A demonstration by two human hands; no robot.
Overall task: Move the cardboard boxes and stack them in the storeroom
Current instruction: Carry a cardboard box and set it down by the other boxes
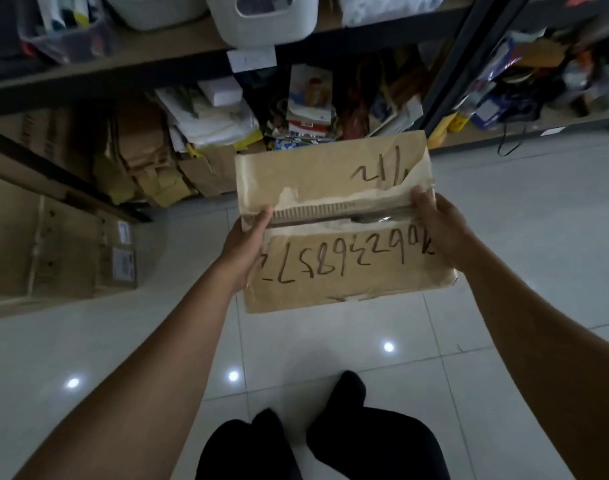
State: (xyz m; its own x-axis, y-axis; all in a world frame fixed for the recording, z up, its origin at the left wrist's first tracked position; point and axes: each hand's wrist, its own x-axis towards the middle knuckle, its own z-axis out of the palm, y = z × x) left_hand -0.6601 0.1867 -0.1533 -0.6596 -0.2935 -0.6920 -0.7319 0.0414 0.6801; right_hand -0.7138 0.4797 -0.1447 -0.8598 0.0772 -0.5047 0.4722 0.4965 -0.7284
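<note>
Head view: torn flat cardboard box (317, 171), gripped by left hand (248, 244), right hand (439, 231)

The fingers of the left hand (246, 244) and right hand (439, 230) lay hidden under the cardboard box (331, 168); only the thumbs showed, pressed on its top. The dark slit between its 2 flaps gave no view of the contents. A white bin (258, 20) on the upper shelf (147, 50) was cut off by the top edge. The labels (124, 266) on the large carton (64, 258) at left were too blurred to read.
</note>
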